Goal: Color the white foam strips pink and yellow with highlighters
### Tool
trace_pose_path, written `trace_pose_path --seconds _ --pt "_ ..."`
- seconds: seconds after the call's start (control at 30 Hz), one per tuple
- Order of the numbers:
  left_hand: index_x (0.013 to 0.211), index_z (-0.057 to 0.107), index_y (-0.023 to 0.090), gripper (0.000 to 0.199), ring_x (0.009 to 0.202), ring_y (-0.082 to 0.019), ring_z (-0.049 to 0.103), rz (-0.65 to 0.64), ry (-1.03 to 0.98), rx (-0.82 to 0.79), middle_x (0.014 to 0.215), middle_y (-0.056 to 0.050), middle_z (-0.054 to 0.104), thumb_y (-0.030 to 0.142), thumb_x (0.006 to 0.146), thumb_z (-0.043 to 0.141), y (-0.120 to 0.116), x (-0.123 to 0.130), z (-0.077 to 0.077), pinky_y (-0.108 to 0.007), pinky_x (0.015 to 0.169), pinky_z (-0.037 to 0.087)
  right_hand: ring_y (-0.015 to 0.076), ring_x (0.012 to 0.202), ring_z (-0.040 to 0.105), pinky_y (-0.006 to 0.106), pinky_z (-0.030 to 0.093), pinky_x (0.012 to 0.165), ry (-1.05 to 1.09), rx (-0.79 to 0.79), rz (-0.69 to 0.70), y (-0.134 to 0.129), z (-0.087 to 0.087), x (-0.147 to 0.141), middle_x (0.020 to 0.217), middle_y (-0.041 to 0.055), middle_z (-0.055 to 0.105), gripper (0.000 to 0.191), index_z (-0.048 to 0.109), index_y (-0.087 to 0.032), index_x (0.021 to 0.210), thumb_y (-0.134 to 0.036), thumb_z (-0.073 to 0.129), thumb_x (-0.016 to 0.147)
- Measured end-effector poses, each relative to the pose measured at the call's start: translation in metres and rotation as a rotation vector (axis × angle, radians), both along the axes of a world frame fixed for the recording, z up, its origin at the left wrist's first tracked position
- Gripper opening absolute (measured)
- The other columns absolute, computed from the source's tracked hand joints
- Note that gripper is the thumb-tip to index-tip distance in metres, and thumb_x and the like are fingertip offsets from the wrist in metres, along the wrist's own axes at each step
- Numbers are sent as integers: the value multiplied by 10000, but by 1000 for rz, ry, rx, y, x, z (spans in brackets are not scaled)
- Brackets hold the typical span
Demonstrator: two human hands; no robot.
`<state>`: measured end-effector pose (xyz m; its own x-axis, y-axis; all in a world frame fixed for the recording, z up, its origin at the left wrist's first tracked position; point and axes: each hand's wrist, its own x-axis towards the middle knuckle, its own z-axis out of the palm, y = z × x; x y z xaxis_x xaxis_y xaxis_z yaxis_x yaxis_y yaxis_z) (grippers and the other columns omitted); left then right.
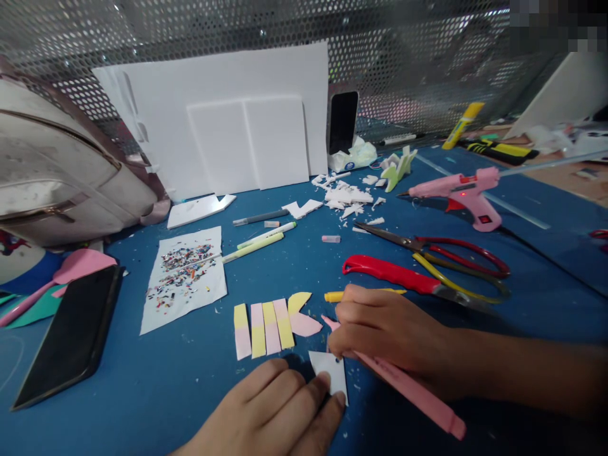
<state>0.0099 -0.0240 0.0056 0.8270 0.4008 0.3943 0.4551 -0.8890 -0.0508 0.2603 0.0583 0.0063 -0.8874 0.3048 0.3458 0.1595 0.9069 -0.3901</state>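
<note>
A pink marker pen (413, 392) is held in my right hand (389, 323), its barrel slanting back toward the lower right. The tip end, hidden by the fingers, is at the upper edge of a small white foam board piece (336, 370). My left hand (278, 405) steadies that piece on the table with its fingertips. Just beyond lie several strips (270, 326) coloured yellow and pink, beside a pointed yellow-and-pink piece (304, 316). Part of another pink piece (330, 323) shows by my right fingers. A yellow marker (337, 296) lies behind my right hand.
A red-handled knife (389, 271), scissors (456, 253) and a pink glue gun (468, 190) lie to the right. White scraps (346, 196) and pens (266, 235) are further back. On the left are a paper with beads (213, 288), a phone (71, 335) and a bag (80, 164).
</note>
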Motion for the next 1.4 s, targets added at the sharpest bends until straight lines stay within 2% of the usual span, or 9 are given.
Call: trace_pose_path --seconds 0.13,0.3,0.43,0.53,0.73,0.87,1.0,1.1,1.4 --pt "1269 651 139 328 840 -179 703 -11 5 -18 1088 -55 740 109 1037 422 0 0 0 -336 777 607 201 930 518 334 419 817 25 -34 -56 -1 1 0 976 40 626 145 544 -192 1076 -116 543 953" --pt "1278 646 140 313 836 -175 690 2 -9 -16 1097 -58 731 113 1022 467 1 0 -3 -337 783 602 165 872 517 306 422 822 44 -105 46 0 7 -1 914 10 639 67 555 -195 996 -130 555 979" --pt "1269 651 128 320 816 -171 670 -12 -35 -5 1095 -66 727 109 1026 443 2 0 -7 -328 753 593 173 863 538 288 413 767 70 -114 38 1 6 -1 899 16 658 74 572 -194 981 -145 523 1005" --pt "1251 663 123 321 809 -176 667 -14 -73 6 1081 -74 727 114 1031 428 1 0 -8 -329 739 585 168 853 531 281 407 755 85 -100 33 1 2 -1 880 4 656 126 574 -201 992 -135 471 1028" --pt "1276 644 109 346 821 -196 675 -18 -5 -47 1103 -89 723 111 1037 393 -1 1 0 -352 758 587 194 846 519 319 419 781 22 13 33 -4 5 -2 903 31 658 163 541 -187 1009 -117 398 1046" --pt "1278 641 114 340 863 -200 672 -15 -2 -47 1123 -85 718 123 1041 398 -1 1 1 -355 803 577 197 819 515 331 434 784 5 -64 27 -8 3 -4 926 48 644 132 494 -173 1059 -73 426 1006" --pt "1257 654 119 315 850 -195 664 -11 -20 -47 1113 -75 724 149 1041 426 -1 1 -1 -341 805 569 186 809 506 297 425 726 4 -134 36 -7 -2 -5 948 53 614 178 478 -168 1067 -44 505 942" --pt "1248 658 118 314 840 -198 670 -13 -21 -31 1104 -71 728 148 1039 426 -1 1 -1 -344 788 576 184 837 517 300 430 763 -7 -191 12 -6 -2 -4 952 44 590 220 483 -173 1077 -53 556 908" --pt "1240 661 106 327 819 -192 669 -24 -38 -22 1096 -84 731 132 1039 405 0 1 -1 -340 781 576 181 844 535 319 434 770 44 -369 -64 -5 4 0 949 36 602 117 539 -204 1020 -136 446 1000"
